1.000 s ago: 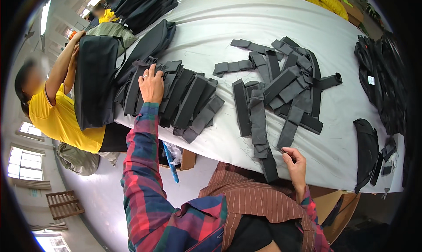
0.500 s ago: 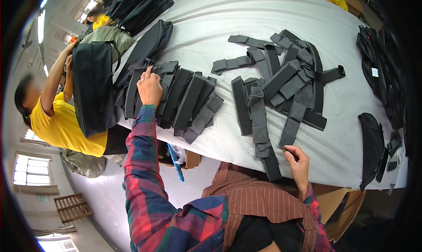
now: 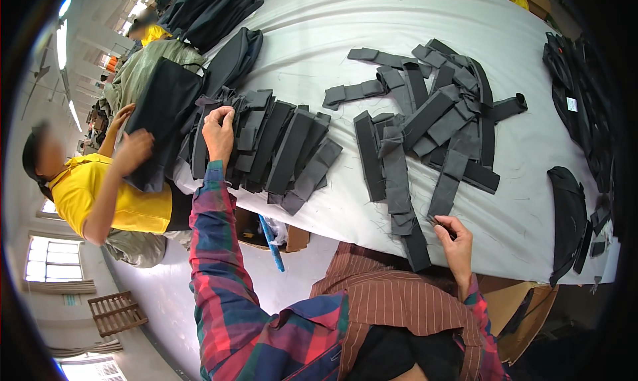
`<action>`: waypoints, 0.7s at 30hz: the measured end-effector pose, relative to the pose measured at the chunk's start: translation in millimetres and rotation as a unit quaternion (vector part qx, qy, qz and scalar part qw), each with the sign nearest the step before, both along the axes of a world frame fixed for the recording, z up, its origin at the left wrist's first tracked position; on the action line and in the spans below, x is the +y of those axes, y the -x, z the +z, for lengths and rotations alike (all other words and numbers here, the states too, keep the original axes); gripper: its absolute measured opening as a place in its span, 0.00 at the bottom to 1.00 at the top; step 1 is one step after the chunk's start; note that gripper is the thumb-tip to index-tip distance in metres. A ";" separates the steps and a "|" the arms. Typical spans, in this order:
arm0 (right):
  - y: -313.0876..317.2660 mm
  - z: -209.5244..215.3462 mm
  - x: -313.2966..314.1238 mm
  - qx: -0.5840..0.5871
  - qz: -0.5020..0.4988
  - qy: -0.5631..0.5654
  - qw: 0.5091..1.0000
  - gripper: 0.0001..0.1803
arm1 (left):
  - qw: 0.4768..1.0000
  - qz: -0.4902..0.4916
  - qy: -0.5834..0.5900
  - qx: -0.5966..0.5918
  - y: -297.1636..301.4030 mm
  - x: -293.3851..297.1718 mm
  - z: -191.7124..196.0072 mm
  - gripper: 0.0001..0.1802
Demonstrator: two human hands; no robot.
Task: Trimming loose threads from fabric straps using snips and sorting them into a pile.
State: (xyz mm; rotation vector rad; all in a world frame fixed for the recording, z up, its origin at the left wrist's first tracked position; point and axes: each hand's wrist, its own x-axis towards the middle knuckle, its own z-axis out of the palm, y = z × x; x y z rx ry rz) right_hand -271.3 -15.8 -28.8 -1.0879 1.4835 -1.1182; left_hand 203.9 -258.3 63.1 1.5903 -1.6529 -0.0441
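Observation:
My left hand (image 3: 218, 136) is over the left part of a row of dark fabric strips (image 3: 274, 145), its fingers pinched together. Whether anything thin is between those fingertips is too small to tell. Near the table's front edge, my right hand (image 3: 457, 246) is closed, with thumb and forefinger around something small and dark. That small thing lies by the lower end of a folded dark strip (image 3: 449, 175) and cannot be made out. Behind it, a loose heap of similar dark strips (image 3: 425, 118) lies crisscrossed on the table.
The white-covered table (image 3: 312, 42) carries black bag pieces (image 3: 232, 59) at far left and more black pieces (image 3: 578, 108) along the right. At left, a co-worker in yellow (image 3: 126, 195) handles a large black bag (image 3: 166, 118). Cardboard boxes (image 3: 296, 239) stand below the table edge.
My left hand has drawn its spread fingers into a pinch above the strips. My right hand stays nearly in place. The co-worker's bag has tilted, and one of their hands has come down across it.

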 end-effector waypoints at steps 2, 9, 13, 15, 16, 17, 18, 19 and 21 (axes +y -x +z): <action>0.7 1.0 -1.1 0.000 -0.001 -0.005 1.000 0.09 | 0.997 0.061 -0.027 -0.036 13.3 3.8 6.1 0.06; -26.7 40.1 -48.0 0.027 0.076 0.046 0.996 0.11 | 0.984 -0.012 -0.055 0.170 4.1 5.4 5.4 0.07; -63.7 65.0 -81.5 0.062 0.135 0.141 0.979 0.12 | 0.954 -0.063 -0.096 0.279 1.8 7.4 5.0 0.06; -78.4 66.2 -85.0 0.042 0.153 0.123 0.980 0.12 | 0.933 -0.113 -0.109 0.324 -0.4 9.9 6.8 0.06; -83.9 64.6 -87.0 0.020 0.171 0.106 0.979 0.12 | 0.933 -0.112 -0.108 0.324 -2.4 10.1 7.5 0.06; -88.8 59.4 -88.3 0.028 0.181 0.121 0.976 0.12 | 0.927 -0.128 -0.105 0.336 -4.3 9.7 7.8 0.07; -91.8 59.7 -86.8 0.032 0.203 0.087 0.975 0.12 | 0.921 -0.143 -0.102 0.348 -7.0 10.4 6.9 0.07; -95.1 57.4 -86.1 0.036 0.204 0.094 0.974 0.12 | 0.921 -0.141 -0.101 0.349 -10.1 8.7 5.6 0.07; -99.9 55.1 -86.1 0.042 0.208 0.101 0.972 0.12 | 0.897 -0.135 -0.045 0.419 -15.2 5.5 4.7 0.08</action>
